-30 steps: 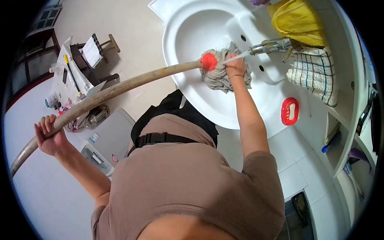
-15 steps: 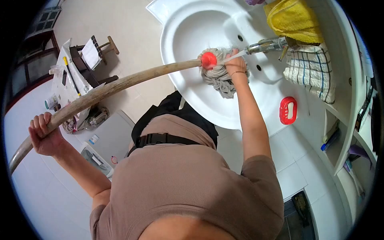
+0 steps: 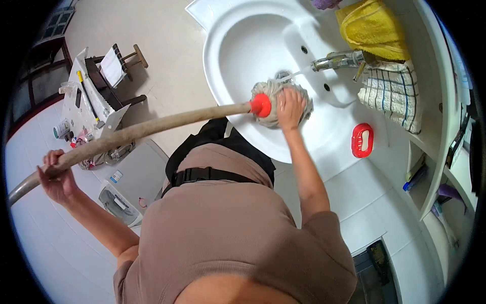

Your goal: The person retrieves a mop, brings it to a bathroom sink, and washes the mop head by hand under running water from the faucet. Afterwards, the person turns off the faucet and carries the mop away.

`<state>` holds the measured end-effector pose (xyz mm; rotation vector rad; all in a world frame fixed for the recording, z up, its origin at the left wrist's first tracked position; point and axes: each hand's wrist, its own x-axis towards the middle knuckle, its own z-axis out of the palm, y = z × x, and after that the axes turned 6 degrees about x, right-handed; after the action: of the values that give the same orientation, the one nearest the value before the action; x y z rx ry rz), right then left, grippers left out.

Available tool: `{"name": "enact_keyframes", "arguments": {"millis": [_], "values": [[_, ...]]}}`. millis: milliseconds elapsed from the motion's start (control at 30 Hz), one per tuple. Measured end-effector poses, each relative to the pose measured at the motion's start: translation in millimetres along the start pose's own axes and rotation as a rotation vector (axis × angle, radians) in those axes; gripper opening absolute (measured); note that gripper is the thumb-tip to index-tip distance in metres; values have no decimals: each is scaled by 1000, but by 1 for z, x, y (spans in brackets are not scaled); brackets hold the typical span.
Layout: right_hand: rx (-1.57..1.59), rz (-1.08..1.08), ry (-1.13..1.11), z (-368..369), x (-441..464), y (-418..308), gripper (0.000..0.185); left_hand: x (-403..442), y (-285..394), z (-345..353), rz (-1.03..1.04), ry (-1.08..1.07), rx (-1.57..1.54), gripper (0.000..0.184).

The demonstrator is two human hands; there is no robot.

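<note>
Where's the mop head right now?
Just right of centre in the head view: the mop head is in the sink, under the right hand, near the faucet.

The left arm (image 3: 104,223) bends at the elbow and angles out from the torso (image 3: 223,228), its hand (image 3: 59,182) raised at the far left with the fingers (image 3: 52,157) curled over in a grip. The right arm (image 3: 309,175) reaches forward, slightly bent, its forearm slanting inward to the right hand (image 3: 290,109), back upward, fingers pointing away from the body.
</note>
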<state>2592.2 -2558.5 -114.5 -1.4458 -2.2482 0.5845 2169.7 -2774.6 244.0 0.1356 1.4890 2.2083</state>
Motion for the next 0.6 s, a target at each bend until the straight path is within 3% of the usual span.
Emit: {"name": "enact_keyframes", "arguments": {"millis": [67,133,233,300,400,433,500,600], "values": [[53,-64,167,-3,-29,-13,30,-2,-18,-9,40,311,103,20],[87,-33,124,4,-30,2,29,13,-9,-86,-160,15,-105,25],[0,-63,-9,26,14,31,27,-5,-33,-43,-58,155,-32,29],[36,292,-325,25,63,23,25,-2,-38,-40,-19,211,-34,28],[24,328,-356,37,96,28,24,-3,-47,-11,53,258,45,27],[22,330,-354,37,88,26,24,4,-38,-20,29,176,-9,27],[113,71,-39,34,54,16,25,14,-13,-42,-13,20,-103,28],[104,-4,105,12,-1,-22,17,10,22,-39,24,-184,-75,30]]}}
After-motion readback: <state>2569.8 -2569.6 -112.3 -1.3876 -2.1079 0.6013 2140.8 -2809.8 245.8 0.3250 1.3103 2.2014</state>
